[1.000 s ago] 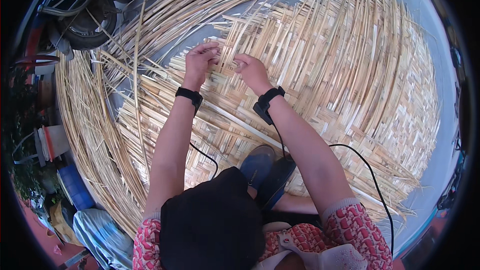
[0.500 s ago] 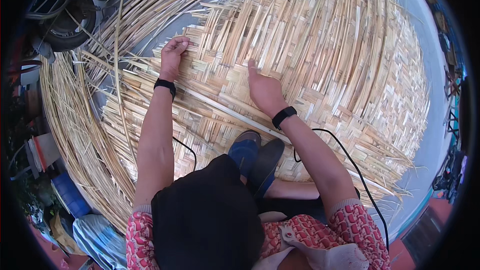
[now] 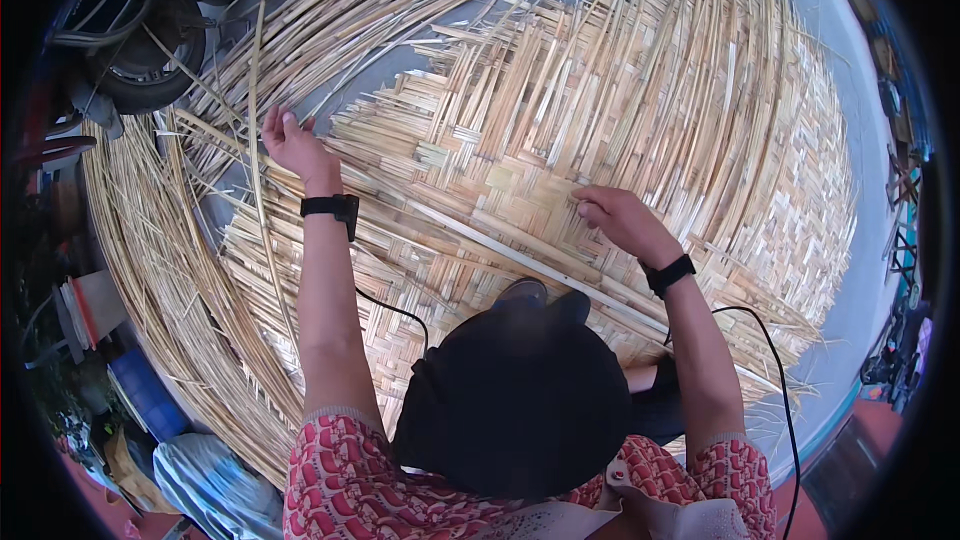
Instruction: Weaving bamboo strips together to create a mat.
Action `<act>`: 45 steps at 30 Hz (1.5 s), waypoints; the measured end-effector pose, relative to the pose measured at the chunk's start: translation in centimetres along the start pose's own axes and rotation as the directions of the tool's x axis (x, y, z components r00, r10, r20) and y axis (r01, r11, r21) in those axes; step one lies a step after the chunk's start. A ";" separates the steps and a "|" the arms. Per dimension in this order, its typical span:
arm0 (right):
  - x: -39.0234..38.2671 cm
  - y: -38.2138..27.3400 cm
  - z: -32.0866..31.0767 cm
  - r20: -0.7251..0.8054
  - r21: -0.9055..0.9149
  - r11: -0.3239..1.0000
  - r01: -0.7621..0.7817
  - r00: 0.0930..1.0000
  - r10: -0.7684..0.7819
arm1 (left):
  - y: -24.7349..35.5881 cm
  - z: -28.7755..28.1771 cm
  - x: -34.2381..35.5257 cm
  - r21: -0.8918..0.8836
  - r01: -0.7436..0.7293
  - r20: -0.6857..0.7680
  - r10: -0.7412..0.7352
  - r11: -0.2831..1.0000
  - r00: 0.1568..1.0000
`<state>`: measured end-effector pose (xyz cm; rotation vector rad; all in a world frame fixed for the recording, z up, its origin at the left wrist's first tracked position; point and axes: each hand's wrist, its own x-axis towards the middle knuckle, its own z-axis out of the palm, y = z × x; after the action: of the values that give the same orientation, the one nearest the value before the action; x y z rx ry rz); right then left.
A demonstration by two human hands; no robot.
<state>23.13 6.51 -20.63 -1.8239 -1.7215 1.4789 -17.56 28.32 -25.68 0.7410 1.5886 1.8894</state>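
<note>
Both hands working over a woven mat point(image 3: 540, 185) that is spreading across the grey floor point(image 3: 862, 270).
Left hand point(image 3: 300, 152) reaching over the mat's left edge, its fingers point(image 3: 271, 127) loosely curling, a narrow gap showing beside the thumb; right hand point(image 3: 628, 222) poising over the mat's middle, fingertips bunching close. Cannot tell whether either is holding a strip. A long pale strip point(image 3: 510, 252) is slanting below the hands; loose strips point(image 3: 165, 280) are lying bundled at far left.

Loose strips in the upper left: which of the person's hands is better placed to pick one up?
Probably the left hand: it is near the loose strips, while the right hand is farther away, over the woven mat.
</note>
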 end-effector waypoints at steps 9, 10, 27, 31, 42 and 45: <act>-29.8 4.0 -13.2 -0.823 -0.013 0.883 -0.470 0.507 0.258 | 17.5 4.2 3.9 0.133 -0.384 0.738 0.167 0.914 0.653; -34.3 4.6 -12.8 -0.870 0.077 0.869 -0.488 0.394 0.298 | 21.0 6.1 1.9 0.123 -0.540 0.839 0.204 0.832 0.504; -34.6 13.1 5.7 -0.827 0.543 0.686 0.484 0.452 0.335 | 46.1 16.9 -51.2 -0.154 -0.595 0.799 -0.255 0.789 -0.545; -32.4 11.8 8.9 -0.829 0.445 0.763 0.468 0.539 0.152 | 27.2 18.0 -58.7 -0.142 -0.804 0.465 -0.679 0.577 -0.569; -28.7 13.1 10.6 -0.706 0.603 0.706 0.371 0.660 0.257 | 1.9 18.6 -56.5 -0.291 -0.724 0.795 -0.263 0.625 -0.546; -26.5 13.4 7.0 -0.577 0.804 0.441 0.399 0.705 0.413 | 0.9 19.0 -55.1 -0.452 -0.663 0.785 -0.086 0.598 -0.613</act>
<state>31.31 -22.92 -20.65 -1.3848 -0.2985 1.0354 34.16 1.53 -25.24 2.6321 0.1414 0.0275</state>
